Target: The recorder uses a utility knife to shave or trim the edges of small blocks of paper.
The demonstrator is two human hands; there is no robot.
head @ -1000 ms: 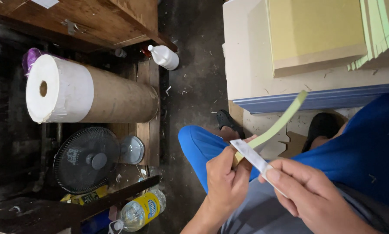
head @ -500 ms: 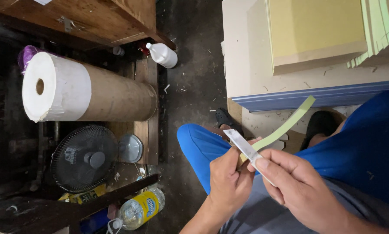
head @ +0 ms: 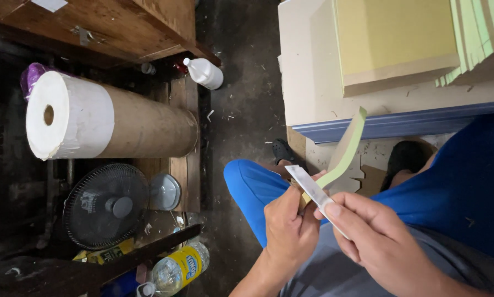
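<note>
My left hand grips the lower end of a thin strip of card, green on one face and brown on the other, which curves up and to the right. My right hand holds a narrow flat pale blade-like strip between thumb and fingers, laid against the card strip just above my left hand. Both hands are over my lap, in blue trousers and a grey shirt.
A low board to the right carries stacked green-faced card sheets. On the left lie a large paper roll, a black fan, a white bottle, a clear bottle with a yellow label and a wooden shelf.
The pale strip in my right hand has slid along the card strip towards my left hand. The card strip's free end now points more steeply upward.
</note>
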